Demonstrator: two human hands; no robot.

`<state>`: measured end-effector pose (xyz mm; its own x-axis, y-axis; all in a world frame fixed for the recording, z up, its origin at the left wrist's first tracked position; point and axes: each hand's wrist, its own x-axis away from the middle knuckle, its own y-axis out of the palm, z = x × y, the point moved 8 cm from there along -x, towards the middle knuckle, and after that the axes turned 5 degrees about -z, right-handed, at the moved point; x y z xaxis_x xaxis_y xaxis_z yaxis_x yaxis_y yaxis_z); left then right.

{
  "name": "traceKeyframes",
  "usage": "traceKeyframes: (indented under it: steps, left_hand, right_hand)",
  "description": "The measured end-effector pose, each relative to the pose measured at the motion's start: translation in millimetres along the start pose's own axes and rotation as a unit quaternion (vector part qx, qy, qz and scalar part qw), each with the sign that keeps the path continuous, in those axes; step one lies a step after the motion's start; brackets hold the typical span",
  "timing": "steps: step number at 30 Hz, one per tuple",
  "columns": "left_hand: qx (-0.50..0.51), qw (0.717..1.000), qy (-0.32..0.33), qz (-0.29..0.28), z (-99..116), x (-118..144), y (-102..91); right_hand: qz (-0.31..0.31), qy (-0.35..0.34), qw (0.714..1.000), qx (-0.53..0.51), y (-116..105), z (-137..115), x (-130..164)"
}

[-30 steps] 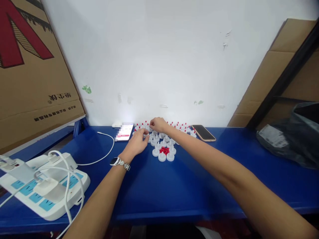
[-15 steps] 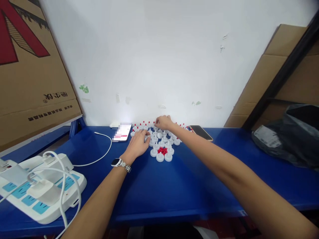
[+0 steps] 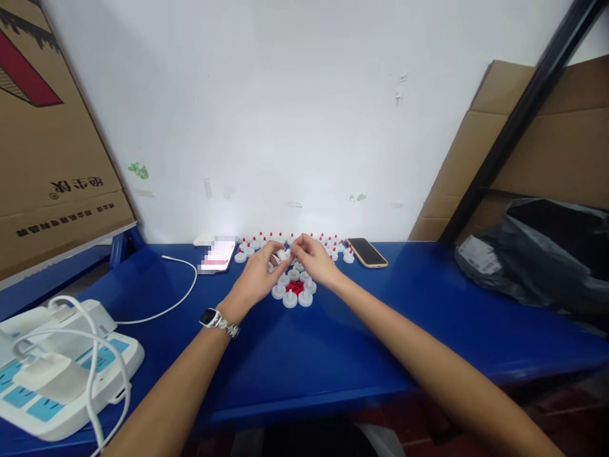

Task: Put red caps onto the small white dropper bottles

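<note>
Blue bench [image 3: 333,355]: approx. two far rows of white caps [image 3: 328,244] w/ red tips done, near cluster [image 3: 291,293] & red bits [image 3: 295,287] left. Your left hand [image 3: 257,276] & right hand [image 3: 314,259] both pinch one white cap [image 3: 284,254].

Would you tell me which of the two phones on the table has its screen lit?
The phone on the left, beside the white cable, is lit; the phone on the right, near the black bag, is dark.
</note>
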<state>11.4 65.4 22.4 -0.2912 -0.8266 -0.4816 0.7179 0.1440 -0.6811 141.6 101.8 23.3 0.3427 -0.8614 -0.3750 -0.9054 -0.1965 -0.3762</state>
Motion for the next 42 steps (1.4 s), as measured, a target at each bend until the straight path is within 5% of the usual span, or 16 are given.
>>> traceKeyframes:
  steps: [5,12,17,22,29,37,42]
  left_hand:
    - [0.019,0.997,0.072,-0.027,24.6,0.5,8.4]
    - [0.033,0.995,0.095,0.003,32.7,3.9,3.8]
    - [0.072,0.996,0.054,-0.008,29.0,2.4,3.6]
    - [0.185,0.982,-0.017,0.038,-2.2,-4.1,-14.7]
    - [0.063,0.997,-0.001,-0.046,-13.1,-2.5,-2.4]
    - [0.037,0.997,0.005,-0.066,-2.3,1.8,2.0]
    - [0.024,0.999,-0.017,-0.015,-10.6,-0.2,-7.7]
  right_hand:
    - [-0.013,-0.04,0.994,0.101,-2.3,-12.7,23.5]
    - [0.002,-0.025,0.998,0.055,-3.1,-8.7,24.5]
    - [0.015,-0.042,0.997,0.06,-4.4,-18.1,28.4]
    - [0.113,-0.048,0.987,0.104,-40.8,-17.4,29.0]
    - [-0.118,-0.08,0.944,0.298,-0.2,-13.1,36.8]
    - [-0.058,-0.061,0.994,0.074,-7.6,-12.7,14.0]
    - [-0.033,-0.068,0.992,0.099,-9.3,-14.3,-12.4]
